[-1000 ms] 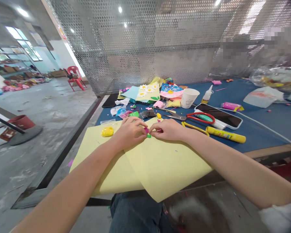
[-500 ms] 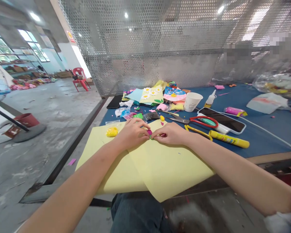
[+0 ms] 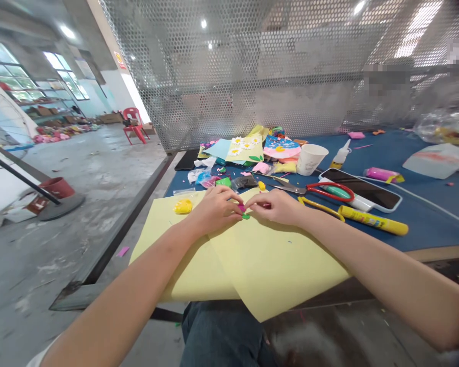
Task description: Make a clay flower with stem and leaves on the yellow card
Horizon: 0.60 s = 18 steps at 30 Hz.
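Note:
A small magenta clay-like piece (image 3: 242,208) lies between my fingertips on yellow paper (image 3: 283,270), with a small green leaf-like piece (image 3: 246,216) just below it. The fingers of my left hand (image 3: 218,210) are curled and closed at the magenta piece, the thumb tip beside the green one. My right hand (image 3: 277,206) meets them from the right, index finger and thumb brought together at the magenta piece's edge. Whatever sits in that right pinch is too small to make out. A bag of yellow clay (image 3: 182,206) rests left of my left hand.
Red-handled scissors (image 3: 309,189), a phone (image 3: 363,188) and a yellow glue stick (image 3: 373,220) lie to the right. Behind my hands are a paper cup (image 3: 311,159), a glue bottle (image 3: 340,154), a daisy card (image 3: 245,148) and clay packets. Perforated metal mesh (image 3: 229,76) stands at the back.
My right fingertips have lifted slightly up and away from the green piece, which now shows more fully on the paper. The whole view has shifted a little.

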Each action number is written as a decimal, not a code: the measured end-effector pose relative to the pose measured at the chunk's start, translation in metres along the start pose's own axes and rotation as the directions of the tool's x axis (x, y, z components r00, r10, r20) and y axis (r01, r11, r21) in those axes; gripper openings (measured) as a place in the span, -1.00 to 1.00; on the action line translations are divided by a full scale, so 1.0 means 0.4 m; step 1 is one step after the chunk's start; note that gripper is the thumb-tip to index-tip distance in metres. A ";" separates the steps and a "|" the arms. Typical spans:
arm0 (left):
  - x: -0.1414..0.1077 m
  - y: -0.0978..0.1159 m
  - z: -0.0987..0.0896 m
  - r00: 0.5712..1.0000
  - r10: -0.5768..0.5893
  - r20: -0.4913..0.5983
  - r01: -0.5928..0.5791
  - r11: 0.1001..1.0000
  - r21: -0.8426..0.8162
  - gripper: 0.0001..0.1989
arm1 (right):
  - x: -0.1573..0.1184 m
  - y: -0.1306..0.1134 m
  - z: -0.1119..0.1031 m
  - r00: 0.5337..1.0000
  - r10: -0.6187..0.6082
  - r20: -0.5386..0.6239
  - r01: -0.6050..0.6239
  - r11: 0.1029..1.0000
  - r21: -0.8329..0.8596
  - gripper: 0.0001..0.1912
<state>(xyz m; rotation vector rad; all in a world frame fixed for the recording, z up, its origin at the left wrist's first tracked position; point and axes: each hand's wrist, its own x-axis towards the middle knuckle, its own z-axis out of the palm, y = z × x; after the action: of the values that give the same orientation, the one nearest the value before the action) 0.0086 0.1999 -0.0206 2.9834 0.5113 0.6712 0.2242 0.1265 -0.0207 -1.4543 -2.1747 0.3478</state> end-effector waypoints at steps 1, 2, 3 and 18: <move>0.000 0.002 0.001 1.000 0.002 0.000 -0.002 1.000 -0.001 -0.92 | 0.001 0.003 -0.002 0.999 0.029 -0.030 -0.028 0.999 0.023 -0.68; 0.000 0.004 0.001 1.000 0.001 0.003 -0.001 1.000 0.000 -0.92 | 0.003 0.005 -0.005 0.997 0.053 -0.048 -0.052 0.998 0.026 -0.68; 0.001 0.006 0.001 1.000 -0.002 0.011 0.002 1.000 0.004 -0.91 | 0.004 0.007 -0.008 0.996 0.072 -0.053 -0.071 0.997 0.013 -0.68; 0.004 0.011 -0.001 0.999 -0.020 0.025 0.019 1.000 0.022 -0.92 | 0.009 -0.012 -0.014 0.985 0.070 0.160 -0.048 0.990 -0.135 -0.69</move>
<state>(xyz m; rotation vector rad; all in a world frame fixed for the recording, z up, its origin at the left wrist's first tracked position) 0.0110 0.1962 -0.0191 2.9989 0.5490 0.6300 0.2223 0.1276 -0.0126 -1.6155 -2.3257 0.3637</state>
